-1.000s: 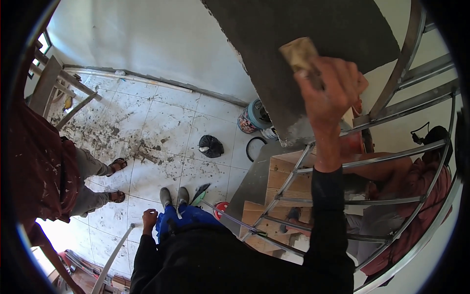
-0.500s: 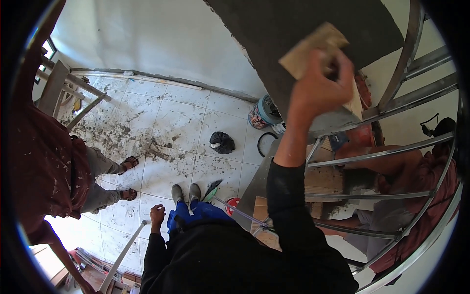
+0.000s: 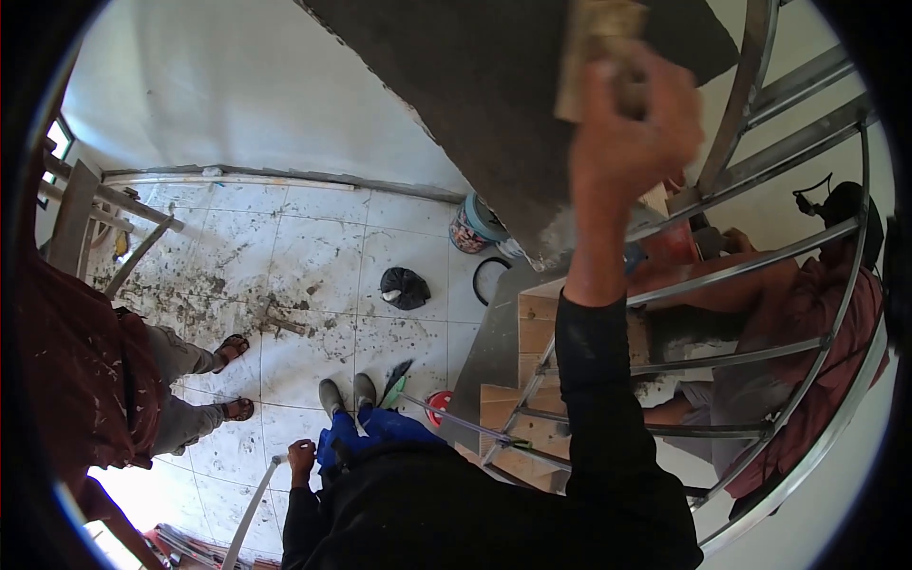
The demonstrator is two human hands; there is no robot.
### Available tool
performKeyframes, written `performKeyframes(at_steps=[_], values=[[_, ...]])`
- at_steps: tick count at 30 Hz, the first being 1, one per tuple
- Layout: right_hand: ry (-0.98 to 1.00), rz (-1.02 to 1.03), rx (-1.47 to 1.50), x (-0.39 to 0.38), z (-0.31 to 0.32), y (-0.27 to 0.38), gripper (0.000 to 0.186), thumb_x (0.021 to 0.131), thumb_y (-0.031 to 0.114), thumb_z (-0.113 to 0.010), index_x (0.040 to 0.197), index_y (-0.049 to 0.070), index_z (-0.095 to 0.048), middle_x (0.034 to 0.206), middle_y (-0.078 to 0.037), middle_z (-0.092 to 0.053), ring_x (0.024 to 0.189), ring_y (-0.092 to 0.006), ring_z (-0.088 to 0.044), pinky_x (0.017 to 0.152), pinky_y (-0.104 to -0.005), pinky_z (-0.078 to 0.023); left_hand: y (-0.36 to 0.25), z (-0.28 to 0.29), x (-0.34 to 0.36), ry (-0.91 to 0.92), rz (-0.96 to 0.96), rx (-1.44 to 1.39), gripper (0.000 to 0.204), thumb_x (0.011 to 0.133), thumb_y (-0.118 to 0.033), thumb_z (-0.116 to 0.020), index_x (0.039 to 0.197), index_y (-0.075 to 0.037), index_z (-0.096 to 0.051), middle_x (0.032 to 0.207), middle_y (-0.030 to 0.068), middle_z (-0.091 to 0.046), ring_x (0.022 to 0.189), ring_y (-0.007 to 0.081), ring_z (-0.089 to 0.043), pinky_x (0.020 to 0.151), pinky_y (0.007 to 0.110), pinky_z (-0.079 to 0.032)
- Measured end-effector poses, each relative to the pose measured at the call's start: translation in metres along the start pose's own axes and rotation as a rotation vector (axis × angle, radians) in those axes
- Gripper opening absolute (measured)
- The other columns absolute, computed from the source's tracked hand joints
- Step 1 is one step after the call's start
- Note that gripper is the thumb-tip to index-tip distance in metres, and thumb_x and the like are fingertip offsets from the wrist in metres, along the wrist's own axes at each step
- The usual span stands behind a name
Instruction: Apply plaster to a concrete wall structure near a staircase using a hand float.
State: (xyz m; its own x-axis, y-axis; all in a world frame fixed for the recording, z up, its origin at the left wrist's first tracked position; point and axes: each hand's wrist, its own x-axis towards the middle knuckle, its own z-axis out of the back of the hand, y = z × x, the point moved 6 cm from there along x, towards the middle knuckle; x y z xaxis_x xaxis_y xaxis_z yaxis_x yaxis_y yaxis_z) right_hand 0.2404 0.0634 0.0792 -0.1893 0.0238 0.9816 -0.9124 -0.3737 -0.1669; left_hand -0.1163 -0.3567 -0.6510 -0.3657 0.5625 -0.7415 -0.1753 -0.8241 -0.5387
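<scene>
My right hand (image 3: 636, 133) is raised at the upper right, closed around a wooden plaster float (image 3: 594, 57). The float is tan and flat, blurred by motion, and it lies against or just over a dark grey plastered wall patch (image 3: 475, 104). Low on the left, my left hand (image 3: 301, 458) hangs beside my hip with curled fingers. Nothing shows in it. A white rail or pipe (image 3: 249, 513) ends close to that hand without clearly touching it.
A curved metal stair railing (image 3: 750, 266) rises on my right, with one person (image 3: 798, 323) behind it. Another person (image 3: 85, 370) stands at left. Below are a black bag (image 3: 406, 288), a bucket (image 3: 475, 225), wooden steps (image 3: 513, 408) and scattered mortar crumbs (image 3: 209, 285) on tiles.
My right hand has pushed the float farther up the plastered patch, and the float has turned from slanted to nearly upright. The whole view has shifted slightly. My left hand still hangs low.
</scene>
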Motion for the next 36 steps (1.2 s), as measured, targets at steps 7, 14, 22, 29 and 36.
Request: performKeyframes(at_steps=[7,14,22,29,36], values=[[-0.111,-0.188,-0.005,0.011,0.021,-0.047,0.018,0.075,0.005,-0.073,0.093,0.005,-0.074,0.087,-0.006,-0.068,0.076,-0.0197,-0.064,0.066,-0.0338,-0.05,-0.044,0.0,0.023,-0.014,-0.097,-0.025,0.032,0.082,-0.018,-0.064,0.107,0.001,-0.072,0.083,0.0189,-0.073,0.069,0.0262,-0.074,0.067,0.035,-0.06],[0.208,0.082,0.036,-0.044,0.01,-0.009,0.024,0.074,0.001,-0.072,0.097,0.006,-0.073,0.093,-0.006,-0.069,0.081,-0.0213,-0.066,0.07,-0.0347,-0.052,-0.06,0.005,0.02,-0.038,-0.078,-0.135,0.032,0.082,-0.017,-0.066,0.109,0.001,-0.071,0.084,0.0179,-0.073,0.07,0.0262,-0.074,0.066,0.034,-0.059],[0.112,-0.074,0.111,-0.047,-0.001,0.013,0.021,0.076,-0.001,-0.072,0.096,0.005,-0.074,0.09,-0.006,-0.07,0.08,-0.0194,-0.066,0.069,-0.0316,-0.053,-0.022,0.008,0.018,0.007,-0.049,0.05,0.023,0.087,-0.017,-0.064,0.1,0.0,-0.073,0.081,0.0131,-0.073,0.066,0.0206,-0.072,0.061,0.031,-0.06],[-0.014,-0.16,0.175,-0.025,-0.002,-0.002,0.022,0.072,0.001,-0.073,0.094,0.005,-0.074,0.09,-0.005,-0.07,0.082,-0.0182,-0.065,0.068,-0.0313,-0.052,-0.038,0.017,0.02,-0.034,-0.105,-0.039,0.031,0.082,-0.02,-0.066,0.105,0.0,-0.071,0.084,0.0181,-0.074,0.067,0.0239,-0.073,0.065,0.035,-0.059],[0.01,-0.138,0.045,-0.017,-0.003,-0.009,0.021,0.071,0.005,-0.074,0.092,0.009,-0.074,0.088,-0.004,-0.069,0.078,-0.023,-0.061,0.07,-0.0343,-0.048,-0.041,0.007,0.024,-0.002,-0.098,-0.041,0.024,0.088,-0.018,-0.064,0.103,-0.001,-0.072,0.082,0.0134,-0.073,0.068,0.0203,-0.072,0.054,0.029,-0.056]])
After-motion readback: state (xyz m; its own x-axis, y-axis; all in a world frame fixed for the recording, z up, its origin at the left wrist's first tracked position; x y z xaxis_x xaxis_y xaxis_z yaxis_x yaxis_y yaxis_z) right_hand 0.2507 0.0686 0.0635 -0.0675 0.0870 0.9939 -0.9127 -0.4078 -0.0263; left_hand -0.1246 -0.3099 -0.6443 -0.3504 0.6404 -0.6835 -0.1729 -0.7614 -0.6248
